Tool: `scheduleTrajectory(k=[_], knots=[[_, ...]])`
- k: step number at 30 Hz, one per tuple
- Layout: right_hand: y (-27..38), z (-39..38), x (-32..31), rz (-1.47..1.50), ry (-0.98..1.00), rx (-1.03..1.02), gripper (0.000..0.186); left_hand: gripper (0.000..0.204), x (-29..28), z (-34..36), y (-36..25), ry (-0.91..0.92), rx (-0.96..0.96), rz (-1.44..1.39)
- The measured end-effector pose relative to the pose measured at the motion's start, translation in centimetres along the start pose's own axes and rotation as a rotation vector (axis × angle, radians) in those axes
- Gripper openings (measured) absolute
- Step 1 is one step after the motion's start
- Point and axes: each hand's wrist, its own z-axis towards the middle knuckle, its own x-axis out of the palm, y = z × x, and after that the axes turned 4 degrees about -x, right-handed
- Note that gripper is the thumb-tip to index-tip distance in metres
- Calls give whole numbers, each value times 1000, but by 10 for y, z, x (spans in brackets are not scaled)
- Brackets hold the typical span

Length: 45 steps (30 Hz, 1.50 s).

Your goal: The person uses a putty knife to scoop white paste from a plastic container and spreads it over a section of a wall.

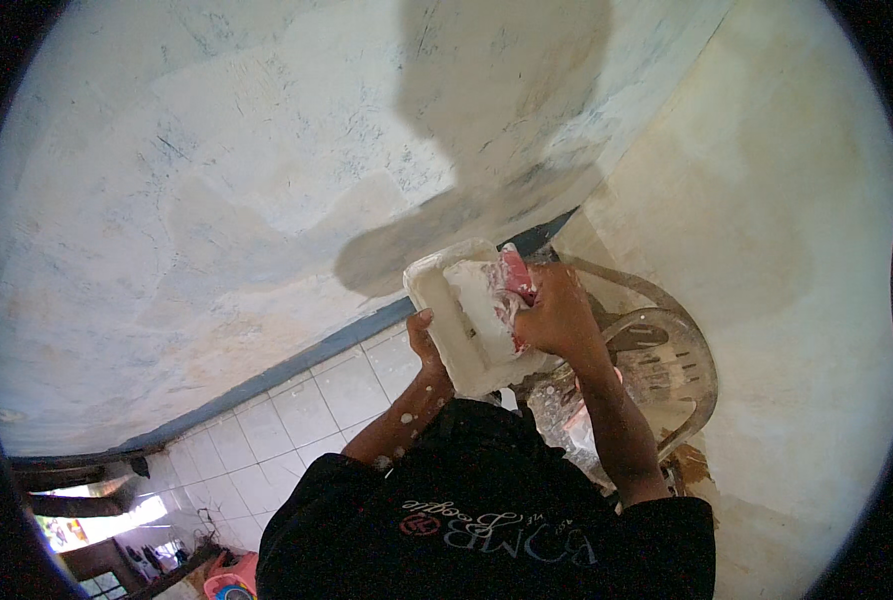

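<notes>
A rectangular plastic tray [434, 310] coated with off-white paint is held at chest height. My left hand [426, 345] grips its left side, thumb on the rim, and white paint spots mark that forearm. My right hand [556, 310] grips a red tool [514, 270] smeared with white paint over the tray's right part; the tool's working end is too smeared and covered to make out.
A worn plastic chair [696, 370] with paint-spattered items sits beyond my right arm. The patchy wall [216, 150] has a blue-grey strip [266, 373] above white tiles [296, 410]. A cream wall [756, 200] is on the right. A pink object [228, 575] is at lower left.
</notes>
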Motion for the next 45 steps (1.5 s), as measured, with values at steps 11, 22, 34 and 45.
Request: scheduleTrajectory(k=[11,22,34,45], knots=[[2,4,1,-55,-4,-16,24,75,-13,6,4,31,-2,-95],[17,6,-5,-30,20,6,19,78,-20,8,5,54,-33,-60],[6,8,1,-98,-37,-113,17,76,-6,0,3,22,-18,-107],[7,5,8,-93,-47,-90,18,78,9,-6,-9,30,-17,1]])
